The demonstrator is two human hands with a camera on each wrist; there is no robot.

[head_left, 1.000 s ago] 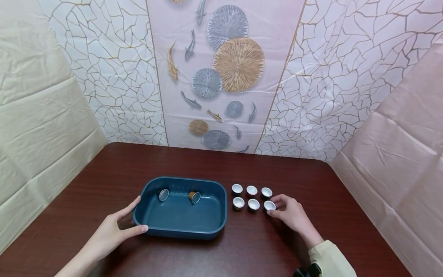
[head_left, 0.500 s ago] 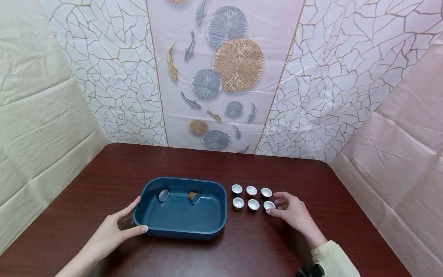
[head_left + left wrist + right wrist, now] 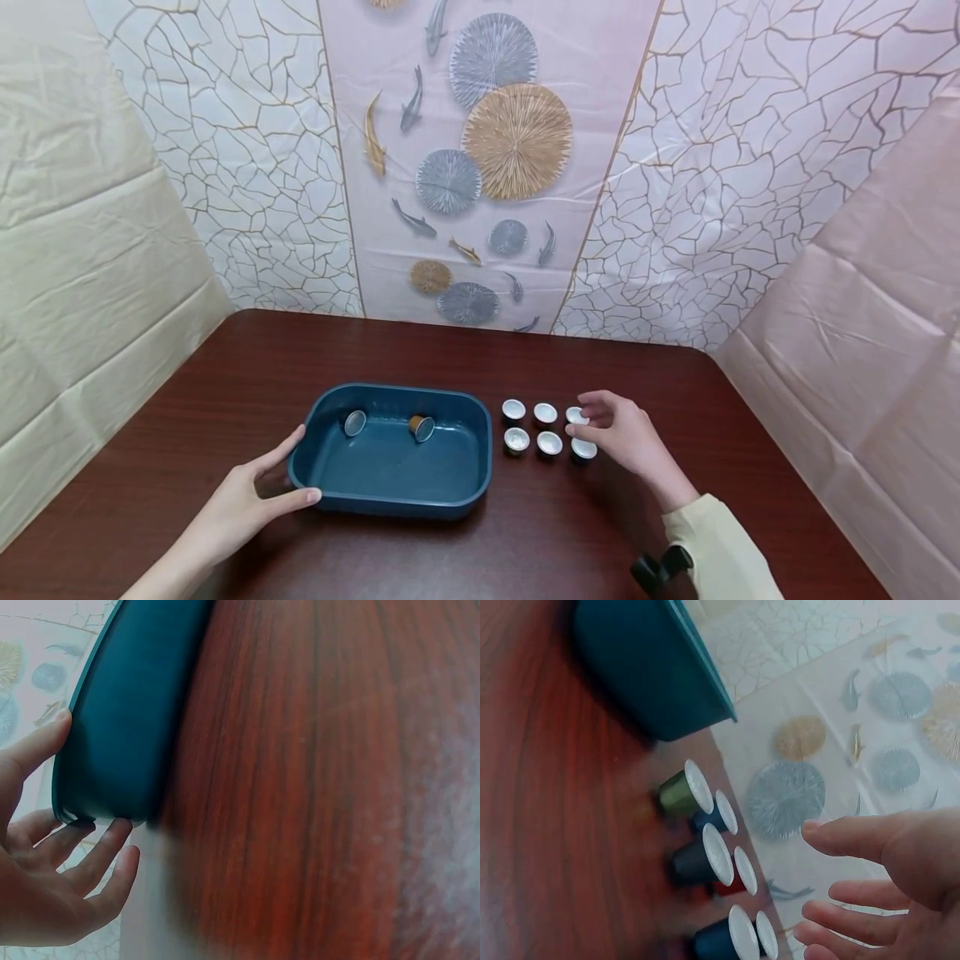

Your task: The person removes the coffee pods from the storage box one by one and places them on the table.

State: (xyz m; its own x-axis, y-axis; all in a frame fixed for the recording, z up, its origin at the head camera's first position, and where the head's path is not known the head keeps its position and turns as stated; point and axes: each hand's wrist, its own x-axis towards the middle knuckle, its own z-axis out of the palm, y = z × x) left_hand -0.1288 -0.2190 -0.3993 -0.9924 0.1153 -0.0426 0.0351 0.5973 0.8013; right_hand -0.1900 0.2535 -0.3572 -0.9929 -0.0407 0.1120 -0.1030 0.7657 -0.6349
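Note:
My left hand (image 3: 236, 512) touches the left end of a dark teal tray (image 3: 390, 502), thumb on the near rim and fingers on the left side. In the left wrist view, its fingers are extended along the tray's outer wall. Two coffee capsules lie tipped in the tray: a silver-lidded one (image 3: 355, 422) and an orange one (image 3: 422, 427). My right hand (image 3: 628, 433) hovers over the rightmost capsules of a two-row group, holding nothing. It partly covers the back-right capsule (image 3: 573, 416). The front-right capsule (image 3: 583, 450) stands just below the hand.
More capsules stand lid-up left of my right hand: green (image 3: 682, 793), dark grey (image 3: 694, 862), red (image 3: 731, 886) and blue (image 3: 709, 819). The tray's right end is close beside them. A patterned cloth (image 3: 450, 250) hangs behind the brown table (image 3: 525, 550).
My right hand has left the front-right capsule, rising and shifting up and left over the back-right one. The capsule stays in place. My left hand and the tray have not moved.

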